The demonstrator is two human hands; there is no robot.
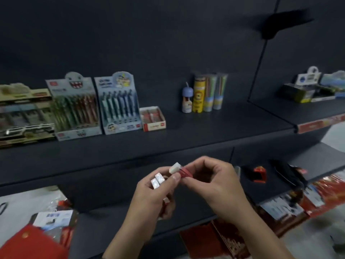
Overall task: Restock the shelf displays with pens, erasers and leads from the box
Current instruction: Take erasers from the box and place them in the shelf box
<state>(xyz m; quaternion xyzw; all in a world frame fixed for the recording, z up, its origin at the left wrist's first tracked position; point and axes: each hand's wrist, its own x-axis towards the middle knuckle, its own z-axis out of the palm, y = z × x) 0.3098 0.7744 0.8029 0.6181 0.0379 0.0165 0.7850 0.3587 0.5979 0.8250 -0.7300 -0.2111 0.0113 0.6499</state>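
A person restocking a dark stationery shelf (205, 131) held a red-sleeved eraser (181, 171) between both hands, in front of the shelf's near edge. The right hand (211, 179) pinched the sleeve's right end between curled thumb and fingers, while the left hand (152, 200) steadied it with the thumb. The eraser's long axis ran from far left to near right, its bare white end tilted up toward the shelf.

The left hand's curled fingers also gripped at least two spare erasers (157, 181), their pale ends showing just left of the first. The eraser tray (154, 126), red and white and seemingly part filled, sat farther back and to the left of both hands, just right of the blue pen display (119, 105). It lay well apart from the hands, a little nearer the left one. The right hand's single eraser looked likeliest to go in first, probably needing a turn to match the tray's rows.
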